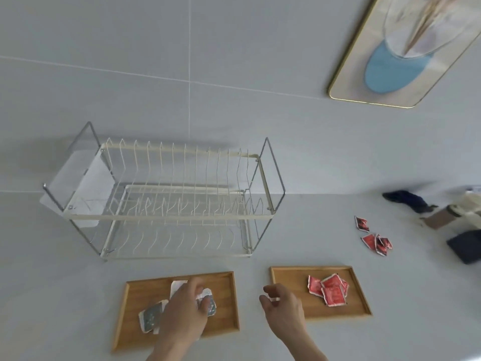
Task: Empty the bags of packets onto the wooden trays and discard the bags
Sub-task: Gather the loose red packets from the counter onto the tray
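Note:
Two wooden trays lie near me on the grey counter. The left tray (223, 303) holds several grey-green packets (150, 317). My left hand (186, 308) is over them, fingers curled on one grey-green packet at its tips. The right tray (289, 277) holds a small pile of red packets (329, 289). My right hand (282, 306) hovers between the trays at the right tray's left edge, fingers apart and holding nothing. More red packets (377, 242) lie loose on the counter beyond the right tray. No bag is clearly in view.
A white wire dish rack (166, 204) stands behind the trays. At the far right edge sit dark cloth (408, 201), a beige and brown bundle (458, 212) and a dark flat object (466, 247). A gold-framed picture (406, 50) hangs on the wall.

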### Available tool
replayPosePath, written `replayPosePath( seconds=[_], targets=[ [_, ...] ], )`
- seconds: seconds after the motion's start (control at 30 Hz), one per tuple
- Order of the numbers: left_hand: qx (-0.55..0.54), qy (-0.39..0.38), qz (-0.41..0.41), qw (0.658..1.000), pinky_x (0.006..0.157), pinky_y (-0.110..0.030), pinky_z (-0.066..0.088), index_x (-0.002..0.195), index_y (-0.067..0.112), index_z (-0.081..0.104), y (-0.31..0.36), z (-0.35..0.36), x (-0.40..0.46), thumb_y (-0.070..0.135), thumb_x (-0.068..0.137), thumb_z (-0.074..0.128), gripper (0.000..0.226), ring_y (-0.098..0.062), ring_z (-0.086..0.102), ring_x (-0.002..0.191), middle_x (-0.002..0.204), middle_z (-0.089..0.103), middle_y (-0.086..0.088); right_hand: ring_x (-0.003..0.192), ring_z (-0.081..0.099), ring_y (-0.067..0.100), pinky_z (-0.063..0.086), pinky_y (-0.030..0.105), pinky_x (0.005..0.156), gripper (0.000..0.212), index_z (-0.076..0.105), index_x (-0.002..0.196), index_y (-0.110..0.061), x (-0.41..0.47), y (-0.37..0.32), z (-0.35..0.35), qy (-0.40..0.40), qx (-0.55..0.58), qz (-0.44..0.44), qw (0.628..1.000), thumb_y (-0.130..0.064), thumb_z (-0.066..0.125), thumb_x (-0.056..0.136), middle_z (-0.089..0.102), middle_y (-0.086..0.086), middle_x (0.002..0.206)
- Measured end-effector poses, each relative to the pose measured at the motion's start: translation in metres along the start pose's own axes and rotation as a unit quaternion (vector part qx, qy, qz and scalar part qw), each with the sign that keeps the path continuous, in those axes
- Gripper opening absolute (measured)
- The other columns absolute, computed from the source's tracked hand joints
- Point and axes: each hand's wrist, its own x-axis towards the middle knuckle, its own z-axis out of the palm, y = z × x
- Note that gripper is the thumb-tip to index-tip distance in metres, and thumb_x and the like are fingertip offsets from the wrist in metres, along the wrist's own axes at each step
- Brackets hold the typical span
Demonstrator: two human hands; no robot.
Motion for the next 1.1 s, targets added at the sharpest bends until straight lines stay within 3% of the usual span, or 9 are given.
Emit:
replayPosePath(
  seconds=[0.1,0.23,0.33,0.43,0.5,0.77,0.93,1.03,1.1],
  targets=[
    [0.005,-0.032,0.029,0.999,0.089,-0.02,0.048,0.118,0.036,0.057,0.035,0.023,0.007,0.033,0.093,0.063,0.025,-0.001,0.065,0.108,0.114,0.067,0.019,0.088,0.069,0.012,0.049,0.027,0.079,0.015,0.059,0.085,-0.04,0.018,0.018,-0.027,0.002,0.016,0.008,1.0,-0.028,0.068,0.087,0.074,-0.011,0.097],
    [0.022,-0.076,0.048,0.996,0.094,-0.031,0.053,0.09,0.047,0.053,0.091,0.067,0.021,0.03,0.09,0.067,0.022,0.001,0.068,0.092,0.097,0.071,0.017,0.07,0.06,-0.004,0.053,0.02,0.081,0.031,0.054,0.071,-0.046,0.048,0.055,-0.077,-0.001,0.046,0.005,0.999,-0.025,0.072,0.086,0.068,-0.014,0.075],
    [0.054,-0.115,0.055,0.99,0.091,-0.03,0.054,0.095,0.044,0.059,0.141,0.11,0.031,0.034,0.088,0.063,0.012,0.004,0.068,0.087,0.094,0.072,0.021,0.074,0.058,0.0,0.048,0.01,0.073,0.023,0.059,0.071,-0.043,0.074,0.091,-0.12,-0.003,0.051,0.011,0.999,-0.028,0.07,0.085,0.062,-0.012,0.071],
    [0.059,-0.132,0.085,0.986,0.084,-0.017,0.051,0.101,0.04,0.064,0.194,0.155,0.037,0.035,0.087,0.065,0.015,0.016,0.063,0.08,0.091,0.072,0.025,0.071,0.064,0.006,0.055,0.026,0.076,0.017,0.066,0.07,-0.037,0.106,0.134,-0.163,0.012,0.082,0.043,0.996,-0.026,0.071,0.082,0.068,-0.008,0.071],
    [0.052,-0.153,0.101,0.982,0.077,-0.008,0.047,0.103,0.038,0.065,0.229,0.185,0.042,0.034,0.09,0.065,0.014,0.021,0.06,0.077,0.093,0.072,0.023,0.067,0.065,0.006,0.057,0.028,0.075,0.017,0.069,0.073,-0.033,0.127,0.165,-0.191,0.029,0.098,0.06,0.993,-0.019,0.071,0.083,0.07,-0.007,0.069],
    [0.062,-0.193,0.085,0.975,0.093,-0.022,0.053,0.11,0.038,0.062,0.31,0.272,0.065,0.038,0.093,0.062,0.018,0.006,0.067,0.097,0.104,0.069,0.024,0.083,0.069,0.016,0.054,0.029,0.075,0.012,0.073,0.098,-0.024,0.226,0.248,-0.28,0.093,0.047,0.091,0.99,-0.019,0.067,0.09,0.076,-0.004,0.096],
    [0.1,-0.186,0.075,0.975,0.096,-0.024,0.051,0.116,0.037,0.059,0.337,0.295,0.094,0.033,0.094,0.06,0.022,0.002,0.064,0.102,0.113,0.066,0.021,0.116,0.06,0.025,0.049,0.034,0.093,0.037,0.065,0.129,-0.023,0.301,0.246,-0.309,0.102,-0.052,0.007,0.993,-0.017,0.066,0.092,0.066,0.002,0.127],
    [0.117,-0.175,0.077,0.975,0.095,-0.021,0.049,0.117,0.037,0.058,0.349,0.306,0.114,0.032,0.094,0.058,0.024,0.001,0.063,0.105,0.118,0.064,0.02,0.138,0.042,0.024,0.041,0.036,0.108,0.061,0.045,0.149,-0.027,0.333,0.245,-0.309,0.026,-0.081,-0.015,0.996,-0.024,0.067,0.092,0.048,-0.002,0.152],
    [0.122,-0.17,0.079,0.975,0.093,-0.019,0.047,0.118,0.037,0.058,0.357,0.315,0.128,0.033,0.095,0.058,0.024,0.001,0.062,0.107,0.121,0.064,0.021,0.138,0.039,0.023,0.042,0.035,0.107,0.071,0.037,0.153,-0.029,0.341,0.248,-0.303,-0.006,-0.119,-0.022,0.993,-0.027,0.07,0.089,0.044,-0.005,0.153]
  ],
)
